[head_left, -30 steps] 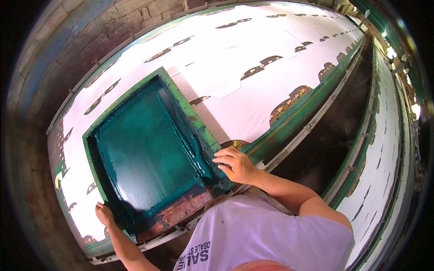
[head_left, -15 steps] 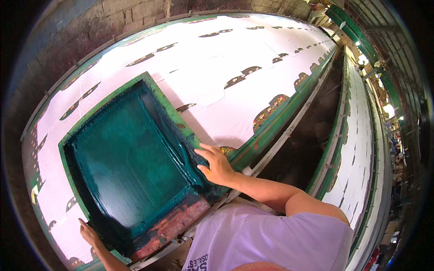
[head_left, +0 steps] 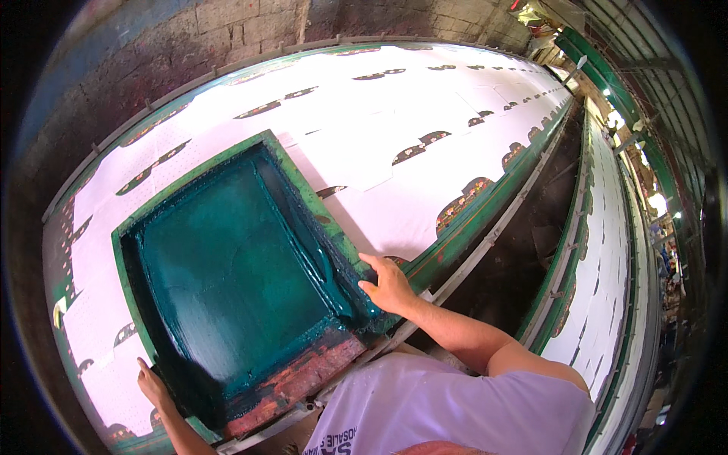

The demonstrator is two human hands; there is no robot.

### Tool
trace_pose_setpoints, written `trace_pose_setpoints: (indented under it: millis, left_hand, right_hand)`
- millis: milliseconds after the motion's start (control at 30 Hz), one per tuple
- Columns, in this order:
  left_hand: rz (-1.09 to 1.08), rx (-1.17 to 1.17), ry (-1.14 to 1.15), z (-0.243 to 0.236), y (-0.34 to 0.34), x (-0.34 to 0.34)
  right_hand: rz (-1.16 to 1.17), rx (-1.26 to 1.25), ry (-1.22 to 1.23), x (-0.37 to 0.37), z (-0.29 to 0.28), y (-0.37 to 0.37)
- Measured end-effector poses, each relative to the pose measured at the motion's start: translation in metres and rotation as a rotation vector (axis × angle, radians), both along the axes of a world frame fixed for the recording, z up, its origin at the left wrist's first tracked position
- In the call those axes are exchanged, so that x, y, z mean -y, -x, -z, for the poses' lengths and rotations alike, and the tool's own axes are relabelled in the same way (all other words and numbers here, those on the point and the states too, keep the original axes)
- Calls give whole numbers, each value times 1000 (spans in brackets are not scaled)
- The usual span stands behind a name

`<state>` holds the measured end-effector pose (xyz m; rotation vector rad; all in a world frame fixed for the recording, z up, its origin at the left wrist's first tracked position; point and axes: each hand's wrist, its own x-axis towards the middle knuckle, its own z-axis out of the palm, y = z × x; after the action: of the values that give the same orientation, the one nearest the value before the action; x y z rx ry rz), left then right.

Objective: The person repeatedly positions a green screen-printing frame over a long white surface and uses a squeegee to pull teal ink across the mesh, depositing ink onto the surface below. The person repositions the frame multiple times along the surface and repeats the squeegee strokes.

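A large screen printing frame (head_left: 302, 182) with a green rim lies flat on the long table, in front of me. Dark teal ink coats its mesh (head_left: 227, 265), with a thick ridge of ink along the right inner side. My right hand (head_left: 390, 287) grips the rim near its right corner, thumb and forefinger apart on the edge. Lower left, my left hand (head_left: 154, 385) is at the outer left edge, its forefinger pointing up along the rim; part of its grip is hidden. A reddish, ink-stained strip (head_left: 299, 379) forms the near end of the frame.
White sheets (head_left: 303, 152) with dark, flower-patterned patches between them cover the table. A metal rail (head_left: 485, 227) runs along its near edge. Across a dark gap stands a second long table (head_left: 588, 273) with white pieces. A block wall (head_left: 250, 26) closes the far side.
The whole view has shifted slightly, so everything sits a little lower and to the right. Frame and hands keep their places on the table.
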<state>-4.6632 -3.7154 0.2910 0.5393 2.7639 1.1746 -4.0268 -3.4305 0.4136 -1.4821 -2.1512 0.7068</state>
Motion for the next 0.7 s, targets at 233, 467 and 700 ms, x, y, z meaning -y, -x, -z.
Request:
trace_pose_setpoints:
  millis: [233,467,700]
  left_hand:
    - [18,90,-64,18,21,17]
    - [-49,74,-6,18,17,10]
    - [29,101,-94,6,0,-1]
  right_hand:
    - [27,-15,5,3,7,-3]
    - [75,87,5,0,6,9]
    - [98,12,-33,-9,10,3]
